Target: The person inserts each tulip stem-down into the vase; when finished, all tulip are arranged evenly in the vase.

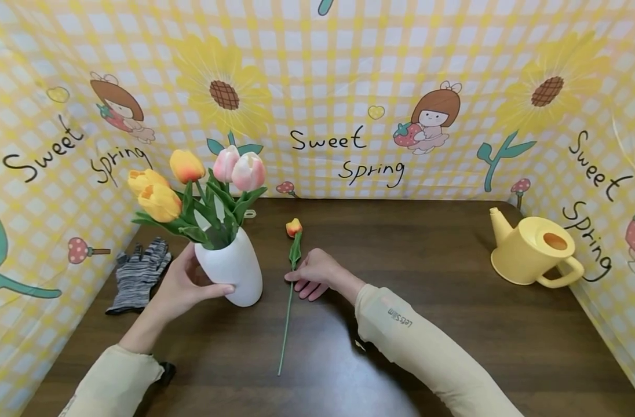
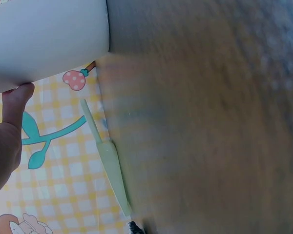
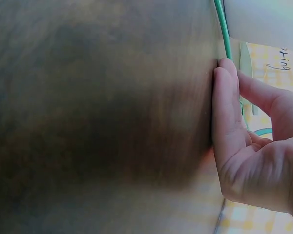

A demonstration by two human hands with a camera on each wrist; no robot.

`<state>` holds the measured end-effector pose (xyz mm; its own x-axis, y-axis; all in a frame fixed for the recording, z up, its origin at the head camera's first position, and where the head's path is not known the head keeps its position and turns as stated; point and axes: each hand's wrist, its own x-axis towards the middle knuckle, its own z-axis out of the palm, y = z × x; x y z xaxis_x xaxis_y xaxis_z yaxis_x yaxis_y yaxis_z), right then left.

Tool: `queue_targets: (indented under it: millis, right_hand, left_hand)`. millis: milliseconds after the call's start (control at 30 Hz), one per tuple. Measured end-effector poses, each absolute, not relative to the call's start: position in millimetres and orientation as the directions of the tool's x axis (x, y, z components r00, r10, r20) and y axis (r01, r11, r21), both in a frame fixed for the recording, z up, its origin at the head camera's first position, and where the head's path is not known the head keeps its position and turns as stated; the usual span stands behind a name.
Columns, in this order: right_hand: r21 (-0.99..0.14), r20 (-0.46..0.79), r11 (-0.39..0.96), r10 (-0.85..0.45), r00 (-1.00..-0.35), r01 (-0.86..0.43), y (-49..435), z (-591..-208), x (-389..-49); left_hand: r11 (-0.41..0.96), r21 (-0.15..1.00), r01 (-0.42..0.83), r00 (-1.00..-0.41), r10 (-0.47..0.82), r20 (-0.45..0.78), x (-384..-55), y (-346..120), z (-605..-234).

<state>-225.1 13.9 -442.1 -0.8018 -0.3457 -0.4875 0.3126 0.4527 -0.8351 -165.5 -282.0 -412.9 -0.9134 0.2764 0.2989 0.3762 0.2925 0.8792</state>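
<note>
My left hand (image 1: pixel 189 286) grips the lower side of a white vase (image 1: pixel 241 272), its thumb across the front. The vase leans slightly, and a bunch of yellow-orange tulips (image 1: pixel 161 202) and pink tulips (image 1: pixel 247 169) stands in it. In the left wrist view, the white vase (image 2: pixel 44 41) fills the top left corner over the fingers. To the right of the vase, my right hand (image 1: pixel 314 275) pinches the stem of a single orange tulip (image 1: pixel 294 227) low over the table. The right wrist view shows the green stem (image 3: pixel 223 31) coming out between thumb and fingers.
A grey knitted glove (image 1: pixel 139 275) lies left of the vase, by the table's (image 1: pixel 401 278) left edge. At the right edge stands a yellow watering can (image 1: pixel 531 252). A pale green long-handled tool (image 2: pixel 111 168) appears in the left wrist view. Checked cloth (image 1: pixel 317 104) walls the table.
</note>
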Motion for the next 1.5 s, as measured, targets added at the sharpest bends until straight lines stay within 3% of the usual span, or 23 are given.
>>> queue_targets:
  millis: [967,1500]
  right_hand:
    - [-0.875,-0.481,0.28,-0.424,-0.768,0.394,27,-458,-224]
    - [-0.89,-0.434,0.104,-0.487,-0.758,0.444,42,-446,-223]
  left_hand:
    - [0.295,0.885,0.361,-0.917,0.287,0.279,-167,-283,-418]
    - [0.301,0.879,0.37,-0.914,0.289,0.286,-167,-286,-415]
